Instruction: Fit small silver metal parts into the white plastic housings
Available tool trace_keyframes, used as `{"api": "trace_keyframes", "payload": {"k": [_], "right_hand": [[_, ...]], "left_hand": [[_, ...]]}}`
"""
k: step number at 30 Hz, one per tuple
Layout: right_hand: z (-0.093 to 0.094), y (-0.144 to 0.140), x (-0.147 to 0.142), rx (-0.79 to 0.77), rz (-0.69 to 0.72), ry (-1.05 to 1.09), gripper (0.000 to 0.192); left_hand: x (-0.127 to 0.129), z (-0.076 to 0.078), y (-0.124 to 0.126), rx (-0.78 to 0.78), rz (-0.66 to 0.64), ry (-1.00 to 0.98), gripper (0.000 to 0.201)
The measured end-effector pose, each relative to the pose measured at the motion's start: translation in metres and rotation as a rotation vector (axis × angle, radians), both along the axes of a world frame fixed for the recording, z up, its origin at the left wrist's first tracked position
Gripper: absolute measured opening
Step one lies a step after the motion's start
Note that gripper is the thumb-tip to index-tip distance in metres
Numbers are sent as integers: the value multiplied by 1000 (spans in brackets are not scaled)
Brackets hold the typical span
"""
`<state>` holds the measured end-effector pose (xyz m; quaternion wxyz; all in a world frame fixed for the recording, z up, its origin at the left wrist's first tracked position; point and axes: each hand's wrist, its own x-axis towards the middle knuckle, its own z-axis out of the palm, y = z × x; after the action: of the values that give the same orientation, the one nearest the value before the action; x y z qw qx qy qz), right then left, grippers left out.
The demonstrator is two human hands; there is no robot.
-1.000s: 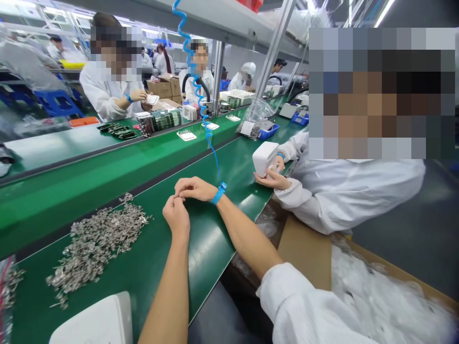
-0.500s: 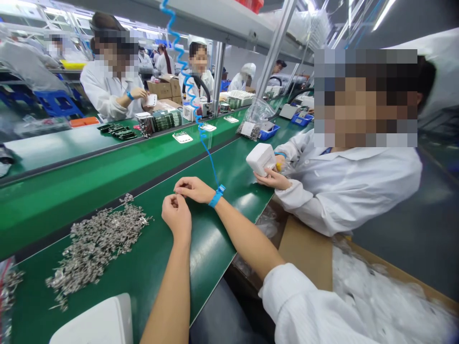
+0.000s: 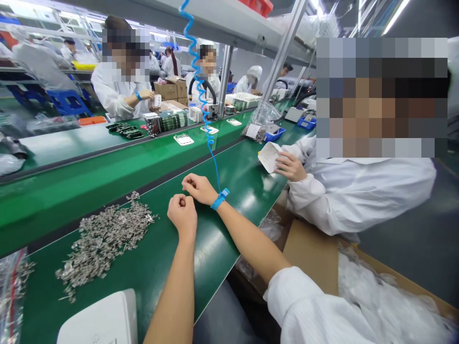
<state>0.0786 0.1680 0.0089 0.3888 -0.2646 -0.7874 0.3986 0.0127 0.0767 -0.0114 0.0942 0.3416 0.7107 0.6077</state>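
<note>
My left hand (image 3: 182,215) and my right hand (image 3: 196,187) rest on the green belt (image 3: 168,267), both curled into fists with the fingertips close together. Whether a small part sits between the fingers is hidden. A blue wrist strap (image 3: 219,198) on my right wrist joins a coiled blue cord (image 3: 201,95) that hangs from above. A pile of small silver metal parts (image 3: 107,236) lies on the belt just left of my hands. A white plastic housing (image 3: 96,320) sits at the near edge.
A co-worker's hand (image 3: 291,166) on the right holds a white housing (image 3: 269,155). A cardboard box (image 3: 311,253) of white bagged items stands below right. A clear bag of metal parts (image 3: 10,282) lies far left. More people work across a raised green conveyor (image 3: 89,177).
My hands have drawn slightly apart and curled tighter into fists. The co-worker has turned the white housing and lifted it farther from me. The view has shifted slightly.
</note>
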Motion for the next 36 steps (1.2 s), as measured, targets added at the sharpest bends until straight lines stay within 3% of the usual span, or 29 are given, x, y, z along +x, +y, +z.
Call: {"api": "trace_keyframes", "payload": {"k": [9,12,14,18,20,21,23,25,27,29,31,33,36], "right_hand": [[-9,-4,-11,33,-84,-28,10],[-6,-7,-14,71,-147,-202,9],[1,-16,-16,102,-203,-383,6],[7,-26,-14,37,-193,-355,9],[-4,-20,-15,-5,-161,-323,8],[-11,-16,-15,48,-176,-353,8],[-24,-12,-15,148,-169,-390,8],[-30,-11,-13,212,-168,-414,7],[-32,-13,-11,241,-160,-430,6],[-31,-13,-12,266,-145,-448,5],[-30,-14,-13,289,-132,-459,7],[-30,-14,-14,294,-128,-459,8],[-30,-14,-15,274,-114,-461,6]], "left_hand": [[0,6,-2,-7,12,53,30],[2,5,-1,-29,27,84,35],[8,9,-6,-62,36,85,35],[23,24,-29,-156,8,67,25],[29,30,-54,-226,13,121,20],[31,33,-74,-228,-25,198,14],[32,42,-128,-238,-54,434,16],[23,49,-194,-243,103,653,18],[3,49,-256,-275,423,763,19],[-21,40,-300,-506,641,717,37],[-39,29,-321,-699,704,600,64],[-48,20,-324,-801,692,515,81],[-50,17,-311,-838,663,466,82]]}}
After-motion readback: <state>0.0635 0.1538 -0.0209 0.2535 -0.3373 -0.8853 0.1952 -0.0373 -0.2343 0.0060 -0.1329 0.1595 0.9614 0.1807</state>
